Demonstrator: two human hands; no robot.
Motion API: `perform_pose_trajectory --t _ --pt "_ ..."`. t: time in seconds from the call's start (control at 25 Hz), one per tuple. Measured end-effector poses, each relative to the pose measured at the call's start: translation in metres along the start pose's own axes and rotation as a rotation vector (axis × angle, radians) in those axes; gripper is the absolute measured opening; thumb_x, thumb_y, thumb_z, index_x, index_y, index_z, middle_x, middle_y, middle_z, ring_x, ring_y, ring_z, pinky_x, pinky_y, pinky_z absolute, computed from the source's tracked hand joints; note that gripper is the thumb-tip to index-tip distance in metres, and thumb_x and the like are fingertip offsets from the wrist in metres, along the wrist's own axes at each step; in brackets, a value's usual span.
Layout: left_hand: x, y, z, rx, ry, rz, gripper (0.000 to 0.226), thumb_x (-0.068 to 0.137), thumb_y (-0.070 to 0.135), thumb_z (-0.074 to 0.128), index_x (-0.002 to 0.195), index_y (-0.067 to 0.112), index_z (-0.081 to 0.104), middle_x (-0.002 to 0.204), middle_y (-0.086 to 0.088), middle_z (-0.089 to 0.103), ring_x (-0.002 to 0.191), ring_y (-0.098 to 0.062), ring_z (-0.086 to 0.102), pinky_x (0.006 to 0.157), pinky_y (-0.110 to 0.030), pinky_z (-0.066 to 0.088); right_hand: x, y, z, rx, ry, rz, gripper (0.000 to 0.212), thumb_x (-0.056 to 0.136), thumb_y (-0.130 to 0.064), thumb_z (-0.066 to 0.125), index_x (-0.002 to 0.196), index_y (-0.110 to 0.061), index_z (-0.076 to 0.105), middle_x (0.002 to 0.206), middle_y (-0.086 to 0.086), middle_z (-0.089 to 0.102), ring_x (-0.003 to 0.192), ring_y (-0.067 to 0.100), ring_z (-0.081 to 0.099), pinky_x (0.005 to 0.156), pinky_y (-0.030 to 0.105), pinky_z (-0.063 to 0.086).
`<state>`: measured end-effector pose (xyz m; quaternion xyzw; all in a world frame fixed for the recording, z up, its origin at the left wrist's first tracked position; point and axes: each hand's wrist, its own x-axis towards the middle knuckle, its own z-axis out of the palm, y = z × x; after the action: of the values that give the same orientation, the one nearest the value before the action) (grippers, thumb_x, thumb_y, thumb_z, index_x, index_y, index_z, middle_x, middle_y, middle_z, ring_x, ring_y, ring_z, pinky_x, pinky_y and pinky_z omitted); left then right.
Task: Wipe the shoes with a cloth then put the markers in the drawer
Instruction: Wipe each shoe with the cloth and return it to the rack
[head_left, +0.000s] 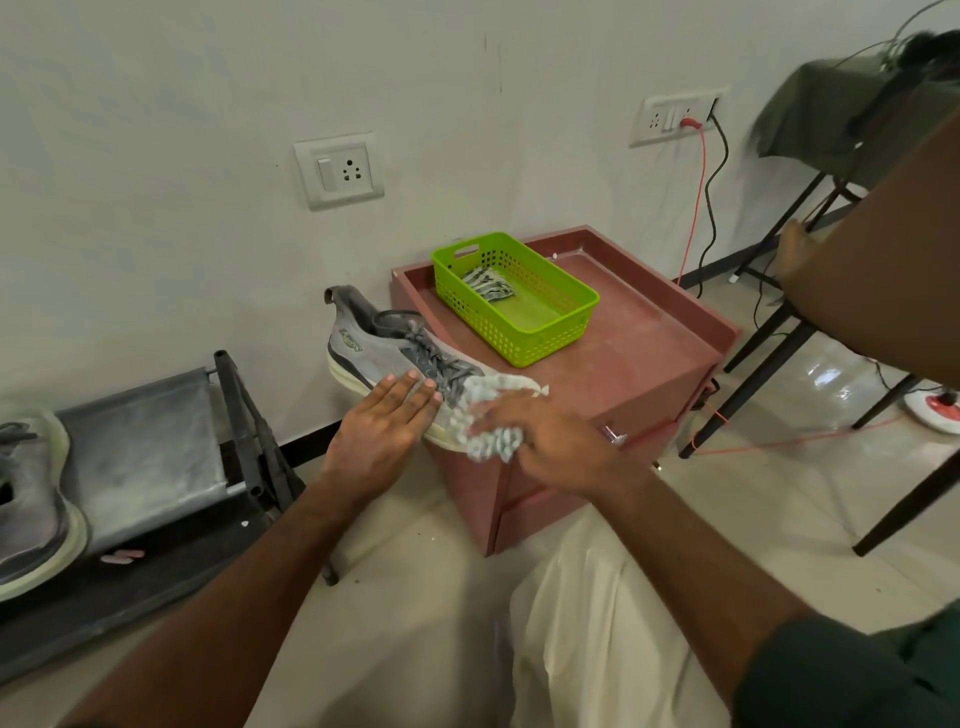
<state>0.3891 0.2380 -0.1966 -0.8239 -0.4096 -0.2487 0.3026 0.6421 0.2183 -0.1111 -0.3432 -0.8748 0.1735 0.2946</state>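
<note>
Cream trousers (587, 639) fill the bottom of the view, with both bare forearms reaching out above them. At far left a second grey shoe (31, 499) with a thick pale sole sits on a low black rack (156, 561) beside a dusty grey fabric shelf; a small pink item (122, 557) lies on the rack's lower tier. The left hand (384, 421) lies flat, fingers straight and together, pressing the side of the grey shoe (384, 348), whose toe rests on the front left corner of the reddish-brown drawer unit (623, 353) while its heel overhangs to the left. The right hand (545, 431) grips a nubby, white-and-pale-blue cloth (488, 410) bunched over the shoe's toe, hiding it. Behind, a perforated lime-green plastic basket (566, 332) stands on the unit's rimmed top, holding something striped. A silvery knob (613, 434) shows just right of the right hand. Black chair legs (779, 343) and cables stand further right.
</note>
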Motion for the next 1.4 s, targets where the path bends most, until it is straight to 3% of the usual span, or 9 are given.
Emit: perform_pose_trajectory --t 0.2,0.32,0.48,0.64,0.72,0.8,1.04,1.24,1.4 --pt "0.007 0.005 -0.002 -0.023 -0.012 -0.006 0.041 0.090 0.006 0.047 0.124 0.001 0.070 0.129 -0.020 0.068 0.121 -0.038 0.065 0.109 -0.050 0.045 0.025 0.044 0.001 -0.115 0.236 0.474 0.024 0.083 -0.018 0.063 0.103 -0.020 0.077 0.103 0.003 0.076 0.093 0.018 0.070 0.078 0.026 0.053" --pt "0.001 0.003 -0.003 -0.051 -0.006 0.003 0.040 0.090 0.005 0.047 0.122 0.001 0.071 0.128 -0.019 0.069 0.121 -0.037 0.065 0.108 -0.049 0.045 0.011 0.047 -0.009 0.002 0.438 0.420 0.028 0.083 0.000 0.068 0.105 -0.014 0.077 0.106 0.003 0.076 0.092 0.001 0.063 0.082 0.011 0.047" --pt "0.003 0.005 -0.002 -0.051 0.017 -0.001 0.039 0.091 0.004 0.048 0.122 0.001 0.072 0.128 -0.019 0.069 0.120 -0.038 0.066 0.105 -0.052 0.049 -0.003 0.009 0.005 -0.020 0.013 0.019 0.048 0.074 -0.003 0.047 0.111 -0.015 0.076 0.123 0.003 0.071 0.117 0.011 0.061 0.108 0.024 0.041" --pt "0.002 0.006 -0.001 -0.080 0.008 -0.017 0.040 0.090 0.004 0.046 0.121 0.001 0.072 0.128 -0.019 0.069 0.121 -0.037 0.065 0.107 -0.051 0.048 0.011 0.034 -0.006 -0.076 0.181 0.427 0.022 0.082 -0.018 0.070 0.101 -0.022 0.078 0.103 0.002 0.076 0.095 0.012 0.068 0.084 0.029 0.053" --pt "-0.003 0.003 0.004 -0.138 0.002 -0.061 0.040 0.088 0.003 0.049 0.122 0.001 0.071 0.128 -0.018 0.069 0.121 -0.036 0.066 0.111 -0.049 0.042 0.009 0.035 -0.012 0.082 0.303 0.622 0.012 0.083 -0.038 0.068 0.090 -0.037 0.077 0.077 -0.006 0.075 0.068 0.016 0.069 0.060 0.030 0.052" --pt "-0.006 -0.001 0.008 -0.209 -0.016 -0.095 0.042 0.088 0.002 0.050 0.124 0.000 0.070 0.130 -0.018 0.068 0.123 -0.035 0.064 0.111 -0.048 0.039 0.012 0.017 -0.008 0.417 0.302 0.667 0.018 0.087 -0.034 0.065 0.074 -0.042 0.074 0.060 -0.007 0.068 0.052 0.014 0.061 0.050 0.024 0.046" --pt "0.013 0.002 0.001 -0.259 -0.163 -0.332 0.059 0.074 -0.005 0.067 0.130 0.011 0.068 0.135 -0.010 0.066 0.120 -0.045 0.064 0.096 -0.069 0.048 0.005 0.005 -0.013 0.826 0.304 0.683 0.037 0.087 0.008 0.049 0.085 -0.017 0.077 0.084 0.010 0.076 0.076 0.026 0.071 0.072 0.043 0.058" --pt "0.027 0.022 -0.019 -0.593 -0.052 -0.844 0.053 0.077 -0.013 0.065 0.127 0.005 0.070 0.128 -0.018 0.069 0.113 -0.029 0.069 0.101 -0.018 0.045 0.010 0.001 -0.005 1.153 0.214 0.847 0.040 0.085 0.020 0.040 0.107 0.002 0.068 0.107 0.030 0.070 0.086 0.038 0.069 0.076 0.051 0.058" --pt "0.025 0.019 -0.032 -0.653 0.065 -0.864 0.051 0.068 -0.018 0.079 0.114 0.004 0.076 0.110 -0.017 0.075 0.100 -0.014 0.072 0.087 0.005 0.038 0.011 -0.011 -0.005 1.194 0.314 0.713 0.044 0.079 0.021 0.045 0.074 -0.008 0.077 0.086 0.021 0.072 0.081 0.034 0.069 0.080 0.047 0.056"
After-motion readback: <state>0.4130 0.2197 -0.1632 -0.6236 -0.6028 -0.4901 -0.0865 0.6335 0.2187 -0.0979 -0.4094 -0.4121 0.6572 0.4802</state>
